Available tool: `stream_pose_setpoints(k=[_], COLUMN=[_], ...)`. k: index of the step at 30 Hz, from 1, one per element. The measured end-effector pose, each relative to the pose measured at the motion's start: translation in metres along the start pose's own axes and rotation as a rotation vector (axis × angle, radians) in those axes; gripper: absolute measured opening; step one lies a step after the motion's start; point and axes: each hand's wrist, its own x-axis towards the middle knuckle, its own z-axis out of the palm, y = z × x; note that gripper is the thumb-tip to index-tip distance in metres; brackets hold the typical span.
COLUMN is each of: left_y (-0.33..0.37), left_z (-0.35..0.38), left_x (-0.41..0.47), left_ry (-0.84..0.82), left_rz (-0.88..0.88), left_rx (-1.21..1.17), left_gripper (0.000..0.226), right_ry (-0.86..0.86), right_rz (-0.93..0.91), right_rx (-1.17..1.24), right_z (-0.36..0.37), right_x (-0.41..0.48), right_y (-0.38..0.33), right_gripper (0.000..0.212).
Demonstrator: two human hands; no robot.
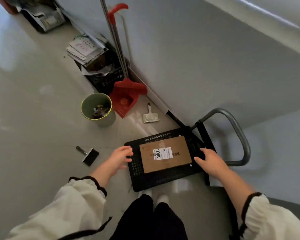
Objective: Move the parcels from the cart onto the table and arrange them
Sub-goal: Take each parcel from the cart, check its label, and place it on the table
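**One parcel lies flat on the cart**

A flat brown cardboard parcel lies face up on the black perforated deck of a low cart, near the deck's middle. A white shipping label with black handwriting sits at its centre. The cart's grey loop handle rises at the right.

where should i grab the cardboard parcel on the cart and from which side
By its two short ends, one hand on each, coming from above. The cardboard parcel lies flat on the cart deck, and the left hand and right hand already flank those ends, open.
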Motion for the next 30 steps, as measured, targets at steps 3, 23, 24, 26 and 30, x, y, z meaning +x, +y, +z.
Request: stream_pose_setpoints(k=[3,23,24,26,30], left_y=[-0.010,-0.190,-0.190,-0.183,-0.143], left_z=[0.021,0.170,0.171,0.173,0.172], left_x=[0.061,0.399,0.398,0.391,0.362], left_ry=[-0.034,0.265,0.266,0.265,0.285], left_rz=[-0.101,-0.086,-0.089,-0.102,-0.071], left_rx=[-0.080,-0.093,-0.094,-0.095,-0.096], left_gripper=[0.033,0.070,0.064,0.058,0.058], right_ry=[-0.080,0.130,0.150,0.187,0.261], right_rz=[0.051,0.354,0.357,0.355,0.349], right_rx=[0.064,0.417,0.430,0.428,0.451], right_z=[0.028,0.275,0.275,0.266,0.219], right_x=[0.057,0.378,0.379,0.374,0.350], right_y=[0.015,0.118,0.121,0.120,0.105], right_gripper=[0.059,0.060,0.058,0.057,0.058])
